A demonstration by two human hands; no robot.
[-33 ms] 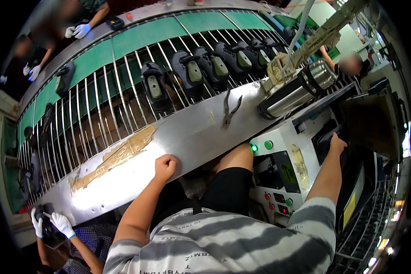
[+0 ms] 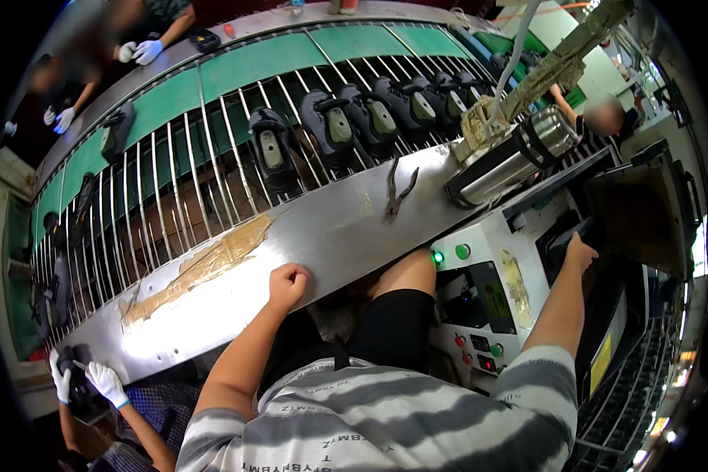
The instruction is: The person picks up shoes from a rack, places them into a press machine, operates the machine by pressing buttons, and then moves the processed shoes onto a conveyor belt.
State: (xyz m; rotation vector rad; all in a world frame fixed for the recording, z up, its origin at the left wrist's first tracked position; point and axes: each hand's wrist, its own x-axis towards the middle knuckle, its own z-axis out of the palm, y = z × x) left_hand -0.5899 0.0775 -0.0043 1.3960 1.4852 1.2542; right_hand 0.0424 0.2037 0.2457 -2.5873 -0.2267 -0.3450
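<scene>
Has the left grip (image 2: pixel 289 285) at the near edge of the metal desk (image 2: pixel 338 244), left of the steel flask (image 2: pixel 488 179) and nearer the body, with its fingers curled together into a loose fist. Has the right grip (image 2: pixel 580 253) below and to the right of the flask, up against a dark object (image 2: pixel 559 238) in the opening of the white machine (image 2: pixel 470 236); cannot tell whether clamped on it or merely touching. See a lit green button (image 2: pixel 438 256) on the machine, just below the flask. Find pliers (image 2: pixel 391 209) on the desk, near the flask on its left, and brown tape (image 2: pixel 212 267) farther left. Beyond the flask and leftward, see dark shoes (image 2: pixel 270 149) on a rack (image 2: pixel 160 197) of metal bars. Well apart from the flask, at far left, see a co-worker's white-gloved hands (image 2: pixel 106 384).
</scene>
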